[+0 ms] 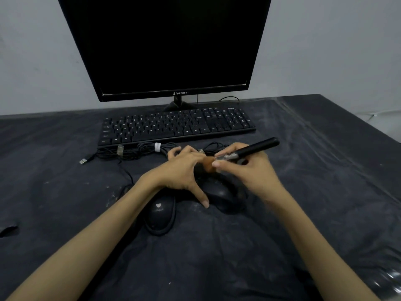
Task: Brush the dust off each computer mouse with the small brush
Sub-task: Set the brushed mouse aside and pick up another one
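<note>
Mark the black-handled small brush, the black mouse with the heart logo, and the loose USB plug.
Black-handled small brush (258,146), head view, mid-handle.
Black mouse with the heart logo (160,215), head view, its back.
USB plug (82,161), head view, metal tip.

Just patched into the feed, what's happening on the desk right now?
A person is dusting computer mice. The right hand grips the small brush, its bristles down on the front of the right-hand mouse. The left hand steadies that mouse, thumb along its side. A second mouse lies just left of it, under the left wrist. The keyboard, bundled cables and dark monitor sit behind.
</note>
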{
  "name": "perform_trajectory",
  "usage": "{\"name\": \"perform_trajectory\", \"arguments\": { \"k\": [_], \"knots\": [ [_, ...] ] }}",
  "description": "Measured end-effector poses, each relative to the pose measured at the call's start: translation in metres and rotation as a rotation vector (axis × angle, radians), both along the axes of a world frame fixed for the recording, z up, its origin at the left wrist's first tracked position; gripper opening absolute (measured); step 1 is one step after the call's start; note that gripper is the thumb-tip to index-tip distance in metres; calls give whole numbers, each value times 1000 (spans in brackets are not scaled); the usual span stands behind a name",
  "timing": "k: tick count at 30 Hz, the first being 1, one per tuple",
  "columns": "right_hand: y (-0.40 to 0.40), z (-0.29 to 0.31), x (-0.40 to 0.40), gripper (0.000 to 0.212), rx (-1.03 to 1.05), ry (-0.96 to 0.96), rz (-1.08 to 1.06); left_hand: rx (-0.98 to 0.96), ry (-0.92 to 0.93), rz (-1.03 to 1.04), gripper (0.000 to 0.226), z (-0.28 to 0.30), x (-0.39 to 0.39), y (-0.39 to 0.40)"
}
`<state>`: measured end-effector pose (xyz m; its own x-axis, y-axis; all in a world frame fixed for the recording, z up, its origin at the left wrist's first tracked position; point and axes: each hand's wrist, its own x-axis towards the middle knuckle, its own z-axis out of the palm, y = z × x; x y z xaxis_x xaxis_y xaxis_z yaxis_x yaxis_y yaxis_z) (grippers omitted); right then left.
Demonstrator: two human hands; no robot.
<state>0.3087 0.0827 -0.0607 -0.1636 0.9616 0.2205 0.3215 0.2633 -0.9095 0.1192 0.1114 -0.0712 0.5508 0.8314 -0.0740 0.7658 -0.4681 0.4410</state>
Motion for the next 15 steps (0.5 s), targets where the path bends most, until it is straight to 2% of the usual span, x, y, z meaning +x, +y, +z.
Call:
{"name": "perform_trajectory", "arguments": {
  "k": [3,7,9,12,15],
  "knots": [
    [0,7,21,13,20,41,-44,-30,-25,-8,61,1,0,0],
    [-10,-1,14,11,-68,-110,68,-25,-29,-7,65,0,1,0],
    [-7,-4,7,12,-27,-140,40,-29,-48,1,64,0,-1,1],
    [2,3,12,12,46,-40,-85,-12,-75,19,68,0,-6,2],
    [4,8,27,10,35,5,-100,-76,-50,15,73,3,-9,0]
  ]
}}
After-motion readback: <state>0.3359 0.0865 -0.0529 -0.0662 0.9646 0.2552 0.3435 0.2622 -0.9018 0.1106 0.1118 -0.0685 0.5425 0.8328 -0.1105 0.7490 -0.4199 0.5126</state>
